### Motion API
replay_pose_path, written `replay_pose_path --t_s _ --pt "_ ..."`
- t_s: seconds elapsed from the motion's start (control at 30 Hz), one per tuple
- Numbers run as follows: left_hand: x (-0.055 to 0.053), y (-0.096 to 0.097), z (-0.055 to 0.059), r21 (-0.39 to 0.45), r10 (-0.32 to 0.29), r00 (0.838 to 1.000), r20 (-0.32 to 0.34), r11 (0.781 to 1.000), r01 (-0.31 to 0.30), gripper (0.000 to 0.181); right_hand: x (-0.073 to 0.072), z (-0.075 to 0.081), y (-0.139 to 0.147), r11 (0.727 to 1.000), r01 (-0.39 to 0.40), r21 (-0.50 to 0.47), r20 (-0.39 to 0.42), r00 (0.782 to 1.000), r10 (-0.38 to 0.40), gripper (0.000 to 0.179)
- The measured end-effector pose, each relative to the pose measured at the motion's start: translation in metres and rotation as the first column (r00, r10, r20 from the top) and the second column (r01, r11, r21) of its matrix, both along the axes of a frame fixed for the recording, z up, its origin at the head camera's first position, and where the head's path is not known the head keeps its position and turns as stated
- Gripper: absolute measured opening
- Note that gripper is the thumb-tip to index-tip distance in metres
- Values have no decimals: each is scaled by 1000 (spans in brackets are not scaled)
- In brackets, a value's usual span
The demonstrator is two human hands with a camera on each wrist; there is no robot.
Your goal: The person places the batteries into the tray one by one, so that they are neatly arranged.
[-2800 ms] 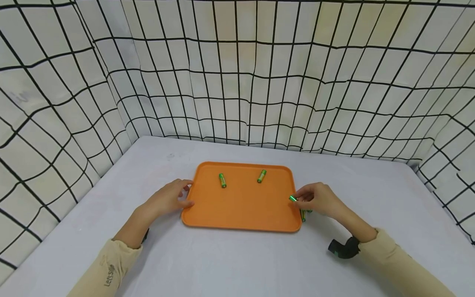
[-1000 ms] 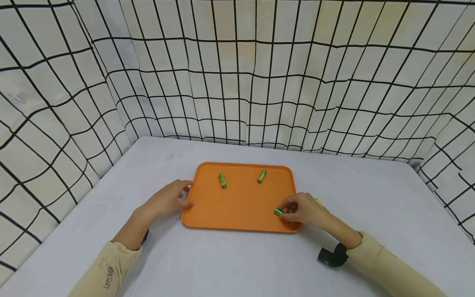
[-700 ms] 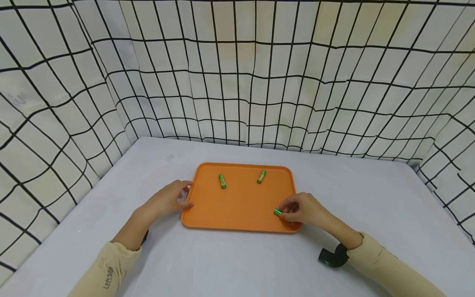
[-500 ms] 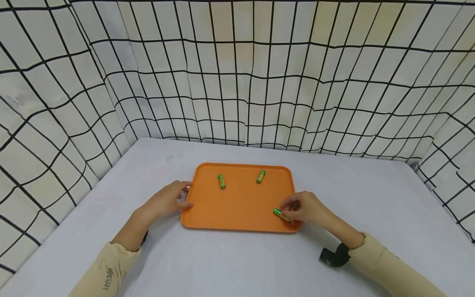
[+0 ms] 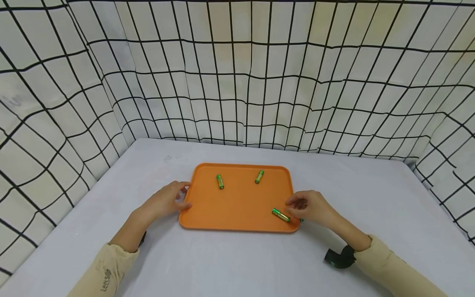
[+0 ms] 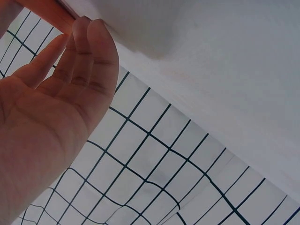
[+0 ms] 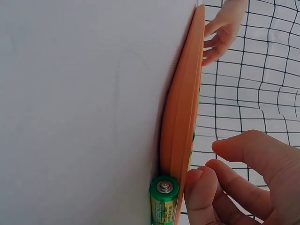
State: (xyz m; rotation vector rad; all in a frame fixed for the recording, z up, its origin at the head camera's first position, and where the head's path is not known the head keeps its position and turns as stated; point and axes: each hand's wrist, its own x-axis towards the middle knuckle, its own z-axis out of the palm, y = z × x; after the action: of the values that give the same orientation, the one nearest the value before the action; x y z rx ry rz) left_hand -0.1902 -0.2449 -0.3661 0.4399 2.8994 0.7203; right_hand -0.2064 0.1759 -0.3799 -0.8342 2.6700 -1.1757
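Note:
The orange tray [image 5: 237, 206] lies on the white table. My left hand [image 5: 163, 201] holds its left edge, with thumb and fingertips on the rim; the left wrist view shows the curved fingers [image 6: 96, 61] against the edge. Above the tray's right edge, my right hand [image 5: 311, 207] has its thumb and fingers apart, holding nothing. A green battery [image 5: 281, 215] lies slanted on the tray just left of its fingertips. Two more batteries lie farther back, one at left [image 5: 220, 182] and one at right [image 5: 259, 177].
Another green battery [image 7: 164, 201] is on the table beside the tray's right edge, mostly hidden by the right hand in the head view. White walls with black netting [image 5: 245, 82] surround the table [image 5: 230, 264] at the back and sides.
My right hand brought a battery over the tray's right edge, laid it near the front right corner, let go and drew slightly right. The left hand stayed on the edge.

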Motion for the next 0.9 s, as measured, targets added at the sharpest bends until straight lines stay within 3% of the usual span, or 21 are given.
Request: replay_pose_path --t_s 0.23,0.43,0.9 --pt "2 1 1 7 0 1000 5 1000 0 63 2 0 9 999 19 -44 -42 999 -21 12" --pt "1 1 1 11 1 1000 3 1000 -1 63 4 1 18 997 74 -30 -23 997 -75 12" --pt "0 1 -1 10 1 1000 16 1000 -2 65 6 2 41 988 152 -25 -85 984 -153 10"
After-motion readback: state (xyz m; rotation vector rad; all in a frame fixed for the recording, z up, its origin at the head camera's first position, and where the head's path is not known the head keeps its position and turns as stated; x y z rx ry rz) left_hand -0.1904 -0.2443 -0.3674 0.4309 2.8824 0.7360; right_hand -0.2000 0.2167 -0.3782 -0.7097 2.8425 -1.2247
